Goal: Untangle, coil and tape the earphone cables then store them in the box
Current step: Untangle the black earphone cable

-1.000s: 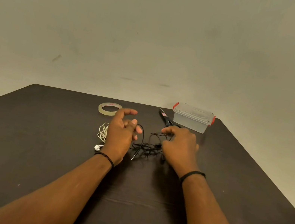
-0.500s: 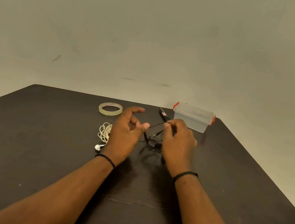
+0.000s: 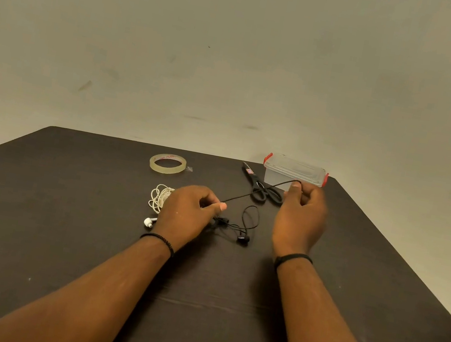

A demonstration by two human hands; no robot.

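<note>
White earphones lie in a loose bundle left of centre on the dark tabletop, one earbud poking out below it; no tape shows on them, so they look still to be sorted. Above them, toward the far edge, sits the roll of clear tape, apparently untouched. Next comes the left hand, fingers curled and thumb pinching the black earphone cable. From that pinch one stretch of cable runs taut up and to the right, while the rest hangs in loops and a small knot on the tabletop in the middle of the frame, an earbud at its lower end. Scissors lie beyond, under the taut stretch. The right hand pinches the cable's far end between thumb and fingertips, just in front of the clear box, whose lid is on. By my reading, untangling is only begun: coiling, taping and storing both sets remain.
</note>
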